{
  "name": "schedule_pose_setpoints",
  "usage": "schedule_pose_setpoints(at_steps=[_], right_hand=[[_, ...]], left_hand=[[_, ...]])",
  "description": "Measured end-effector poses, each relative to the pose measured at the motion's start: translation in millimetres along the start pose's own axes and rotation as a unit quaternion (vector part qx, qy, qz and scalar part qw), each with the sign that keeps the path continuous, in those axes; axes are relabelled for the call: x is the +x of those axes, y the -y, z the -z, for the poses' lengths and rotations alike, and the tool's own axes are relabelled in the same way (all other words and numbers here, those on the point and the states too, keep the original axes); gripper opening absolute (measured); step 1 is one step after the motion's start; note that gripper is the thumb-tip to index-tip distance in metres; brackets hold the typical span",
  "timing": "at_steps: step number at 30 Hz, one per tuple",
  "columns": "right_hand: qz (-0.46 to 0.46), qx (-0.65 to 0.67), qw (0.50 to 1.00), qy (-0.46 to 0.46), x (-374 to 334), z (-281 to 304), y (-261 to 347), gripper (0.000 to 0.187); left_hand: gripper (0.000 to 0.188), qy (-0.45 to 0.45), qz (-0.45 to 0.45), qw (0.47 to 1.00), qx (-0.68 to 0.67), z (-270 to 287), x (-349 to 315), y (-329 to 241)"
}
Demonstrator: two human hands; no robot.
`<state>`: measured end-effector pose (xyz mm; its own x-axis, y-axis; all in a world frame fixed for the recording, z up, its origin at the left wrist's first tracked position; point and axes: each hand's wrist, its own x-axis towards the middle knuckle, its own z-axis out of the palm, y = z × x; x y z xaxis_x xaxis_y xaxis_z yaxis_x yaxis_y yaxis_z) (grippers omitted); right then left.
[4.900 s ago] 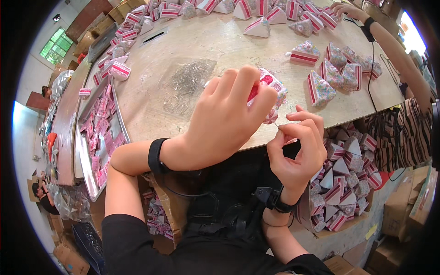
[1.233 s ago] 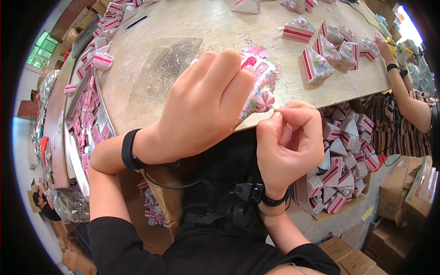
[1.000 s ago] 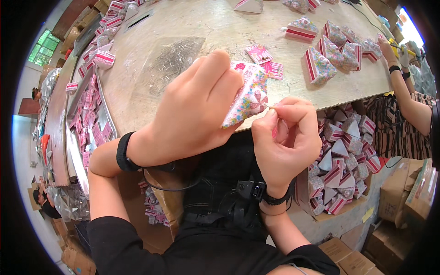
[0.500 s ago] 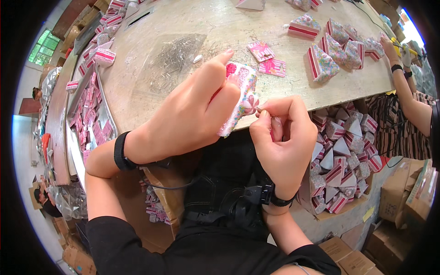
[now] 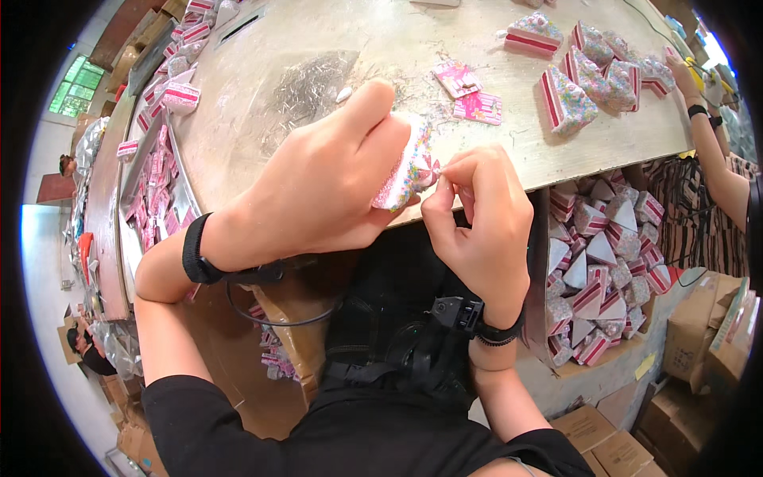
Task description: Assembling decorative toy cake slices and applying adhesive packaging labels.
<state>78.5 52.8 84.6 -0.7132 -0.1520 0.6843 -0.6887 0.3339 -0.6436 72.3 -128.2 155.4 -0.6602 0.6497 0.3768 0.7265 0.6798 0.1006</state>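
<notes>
My left hand is closed around a toy cake slice with white sides, pink layers and multicoloured beads on its edge. Most of the slice is hidden by the fingers. At the slice's beaded end, where a small pink-and-white swirl piece sits, my right hand pinches thumb and forefinger together. What those fingertips hold is too small to make out. Beyond my hands, thin metal pins lie scattered over a clear plastic sheet. Two pink printed cards rest on the tabletop to the right of them.
Several finished-looking cake slices stand at the table's right. More fill a cardboard box below the table edge. A metal tray of pink cards lies at left, with cake slices behind it. Another person's arm reaches in at right.
The cake slice has turned in my left hand, so less of its pink face shows. My right hand has shifted slightly up and left, its fingertips still at the beaded end.
</notes>
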Motion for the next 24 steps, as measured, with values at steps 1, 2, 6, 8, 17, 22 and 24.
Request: schedule_pose_setpoints(at_steps=[1,2,6,8,17,22,24], right_hand=[[-0.004,0.002,1.000,0.001,-1.5,1.7,-0.7,0.020],[0.043,-0.006,0.999,0.012,-3.5,4.6,-1.9,0.022],[0.085,0.065,0.989,0.103,-15.2,32.8,9.2,0.026],[0.084,0.102,0.964,0.231,-20.8,51.9,21.4,0.031],[0.110,0.198,0.893,0.389,-146.4,35.7,49.3,0.024],[0.017,0.119,0.934,0.338,-159.1,25.3,31.4,0.020],[-0.012,0.128,0.941,0.314,-163.4,24.8,37.9,0.021]], left_hand=[[0.044,0.017,0.021,0.999,-0.043,2.6,-1.2,-1.9],[0.044,0.021,0.024,0.998,-0.045,3.8,-3.2,-4.5],[0.048,0.080,0.062,0.976,-0.191,13.1,-11.1,-23.7],[0.047,0.164,0.103,0.944,-0.266,23.8,-22.3,-39.9],[0.036,0.369,0.107,0.803,-0.456,-35.8,-104.7,-78.5],[0.041,0.329,0.221,0.806,-0.439,-47.1,-118.8,-72.4],[0.048,0.325,0.232,0.807,-0.436,-48.4,-123.8,-76.6]])
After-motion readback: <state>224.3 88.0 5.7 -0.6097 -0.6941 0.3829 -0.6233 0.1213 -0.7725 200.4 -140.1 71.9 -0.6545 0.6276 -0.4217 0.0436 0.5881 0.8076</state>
